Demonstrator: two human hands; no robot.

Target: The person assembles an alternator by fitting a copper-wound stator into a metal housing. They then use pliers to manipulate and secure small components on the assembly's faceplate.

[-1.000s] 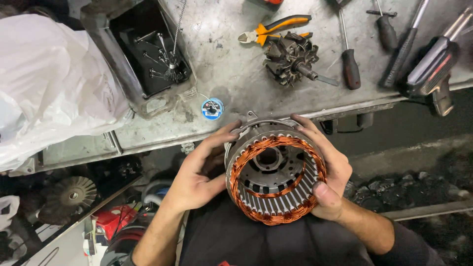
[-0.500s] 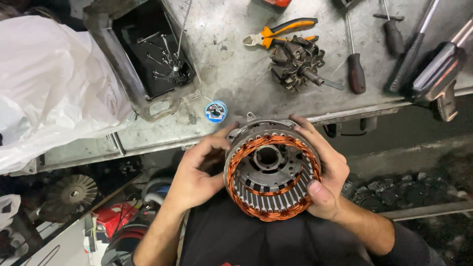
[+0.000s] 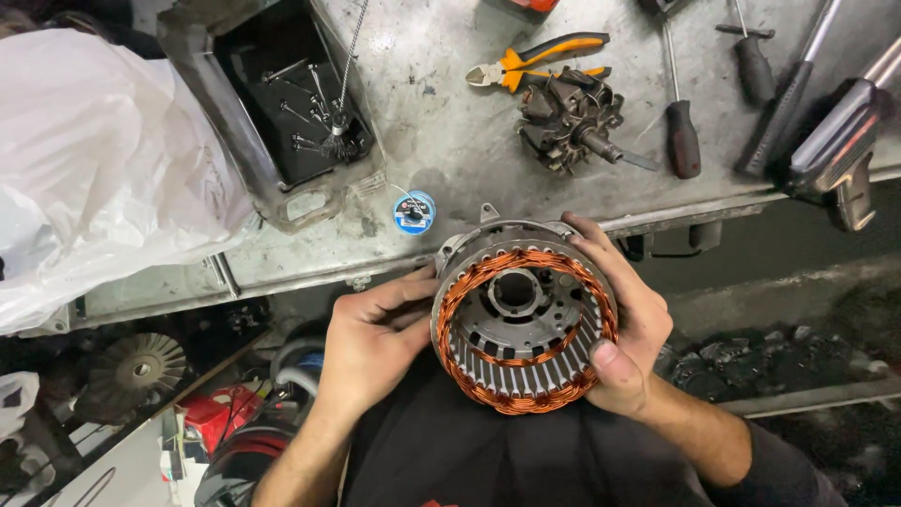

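Held part: a round alternator stator housing [image 3: 522, 316] with copper windings around its inner rim sits at lower centre of the frame, just below the bench edge and above the person's dark-clothed lap.
Left hand: the left hand [image 3: 371, 343] is curled against the housing's left side, fingers pressed to the metal rim, thumb along the top edge.
Right hand: the right hand [image 3: 627, 329] wraps the right side, fingers over the upper rim and thumb laid on the copper windings at lower right; both hands are closed on the part.
Surface: a worn, scratched grey metal workbench [image 3: 441, 122] fills the upper half of the frame, stained and dusty.
On the bench: a black tray [image 3: 282, 103] with screws and a wire brush at upper left centre; orange-handled pliers [image 3: 540, 61] at top centre; a dark rotor [image 3: 572, 117] just below them; screwdrivers [image 3: 683, 131] and other long tools at upper right; a small blue solder spool [image 3: 413, 212] near the bench edge.
Left side: a white plastic sheet [image 3: 94, 178] covers the bench's left end.
Room: below the bench at lower left lie a finned metal fan disc [image 3: 131, 371] and red parts in dim clutter; the floor at lower right is dark and gritty.
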